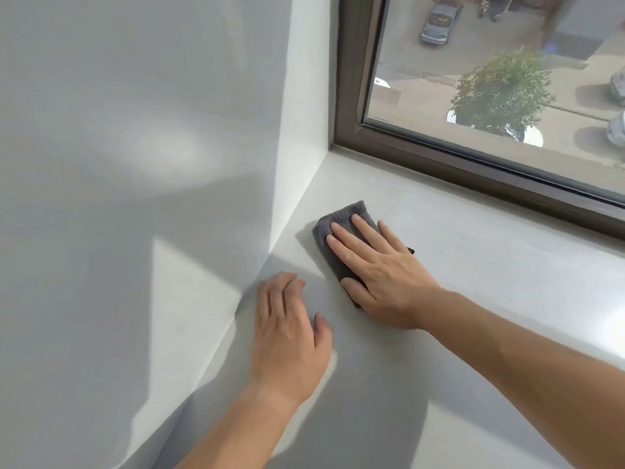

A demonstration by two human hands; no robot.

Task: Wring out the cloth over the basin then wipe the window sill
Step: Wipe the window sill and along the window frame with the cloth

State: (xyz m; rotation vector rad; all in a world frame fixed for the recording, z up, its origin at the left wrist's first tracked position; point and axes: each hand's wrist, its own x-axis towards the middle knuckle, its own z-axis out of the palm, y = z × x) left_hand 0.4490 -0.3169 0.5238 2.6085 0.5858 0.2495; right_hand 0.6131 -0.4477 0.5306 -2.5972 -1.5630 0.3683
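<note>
A folded grey cloth [333,231] lies flat on the pale window sill [473,265], near the sill's left end. My right hand [378,269] presses on the cloth with straight, spread fingers and covers most of it. My left hand [287,330] rests palm down on the bare sill, nearer to me and left of the cloth, with fingers relaxed and nothing in it. No basin is in view.
A white side wall [297,164] bounds the sill on the left, and a white wall [118,164] fills the left of the view. A dark brown window frame [473,170] runs along the sill's far edge. The sill stretches away to the right.
</note>
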